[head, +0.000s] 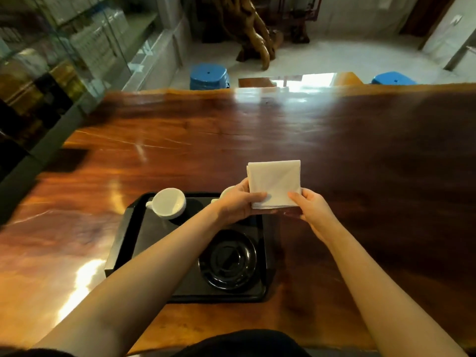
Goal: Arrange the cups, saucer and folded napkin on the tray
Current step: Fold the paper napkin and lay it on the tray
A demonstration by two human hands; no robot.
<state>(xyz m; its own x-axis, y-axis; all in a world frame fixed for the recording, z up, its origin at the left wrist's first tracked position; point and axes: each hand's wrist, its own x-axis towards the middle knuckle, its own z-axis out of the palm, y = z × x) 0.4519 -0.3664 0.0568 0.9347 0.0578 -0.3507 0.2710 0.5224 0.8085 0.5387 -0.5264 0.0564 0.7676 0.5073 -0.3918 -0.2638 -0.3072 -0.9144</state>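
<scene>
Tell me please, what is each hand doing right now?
Left hand: closed on the napkin.
Right hand: closed on the same napkin.

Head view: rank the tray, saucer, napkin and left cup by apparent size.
1. black tray
2. black saucer and folded white napkin: look alike; the napkin is raised, so unsure
3. white cup

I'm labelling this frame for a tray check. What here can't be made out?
Head view only:
- Second white cup: mostly hidden behind the left hand.
- Black rectangular tray: part of its floor covered by the left forearm.
- White folded napkin: near corners covered by both hands, right hand; fold count unclear.
</scene>
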